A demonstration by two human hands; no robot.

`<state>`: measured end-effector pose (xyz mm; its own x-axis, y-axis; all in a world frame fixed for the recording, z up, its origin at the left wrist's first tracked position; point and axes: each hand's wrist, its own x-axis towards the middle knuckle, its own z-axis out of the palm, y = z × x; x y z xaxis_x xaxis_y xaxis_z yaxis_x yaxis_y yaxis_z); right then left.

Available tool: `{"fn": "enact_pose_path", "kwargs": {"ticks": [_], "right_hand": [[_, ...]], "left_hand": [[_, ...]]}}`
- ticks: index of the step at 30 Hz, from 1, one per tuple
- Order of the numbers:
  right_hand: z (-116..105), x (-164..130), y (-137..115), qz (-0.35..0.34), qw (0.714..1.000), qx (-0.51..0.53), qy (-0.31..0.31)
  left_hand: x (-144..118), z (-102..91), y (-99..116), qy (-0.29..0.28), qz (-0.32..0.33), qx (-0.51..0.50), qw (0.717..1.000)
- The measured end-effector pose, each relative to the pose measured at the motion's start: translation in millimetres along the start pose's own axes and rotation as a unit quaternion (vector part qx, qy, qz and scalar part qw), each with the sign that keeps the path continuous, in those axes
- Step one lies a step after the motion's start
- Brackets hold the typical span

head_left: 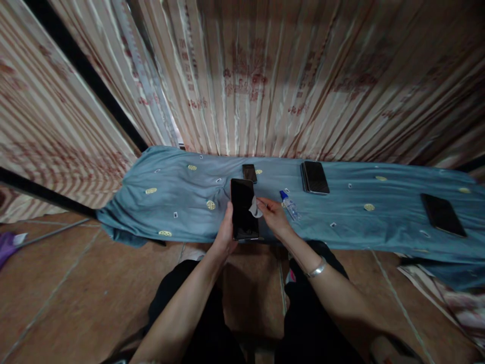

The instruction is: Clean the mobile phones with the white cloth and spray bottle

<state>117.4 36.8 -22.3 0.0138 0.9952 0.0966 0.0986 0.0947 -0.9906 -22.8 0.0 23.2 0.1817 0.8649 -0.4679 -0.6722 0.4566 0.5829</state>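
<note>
A large black phone or small tablet is in my left hand, which grips it along its left edge with the thumb at the side. My right hand pinches a small light grey cloth against the right part of the dark screen. Just beyond the held device lies a smaller dark phone on the blue cloth cover. To the right of my right hand, a clear bottle with a blue cap lies on its side.
A stack of dark tablets lies on the blue patterned cover, right of centre. Another dark tablet is at the far right. Striped curtains hang behind, and black poles stand at the left.
</note>
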Motion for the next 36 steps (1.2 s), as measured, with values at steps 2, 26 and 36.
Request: {"fn": "enact_pose_path", "kwargs": {"ticks": [2,26,36], "right_hand": [[1.3,-3.1,-0.1,-0.001,1.0,-0.007,-0.011],[-1.6,-45.3,-24.1,-0.302,0.907,-0.287,-0.067],[19.0,-53.2,-33.7,-0.404,0.833,-0.376,-0.051]], "left_hand": [[0.1,0.4,4.9,0.017,-0.013,0.007,1.0],[14.8,-9.9,32.2,0.013,0.026,-0.102,0.994],[16.3,-8.6,16.4,0.027,0.034,-0.086,0.995]]}}
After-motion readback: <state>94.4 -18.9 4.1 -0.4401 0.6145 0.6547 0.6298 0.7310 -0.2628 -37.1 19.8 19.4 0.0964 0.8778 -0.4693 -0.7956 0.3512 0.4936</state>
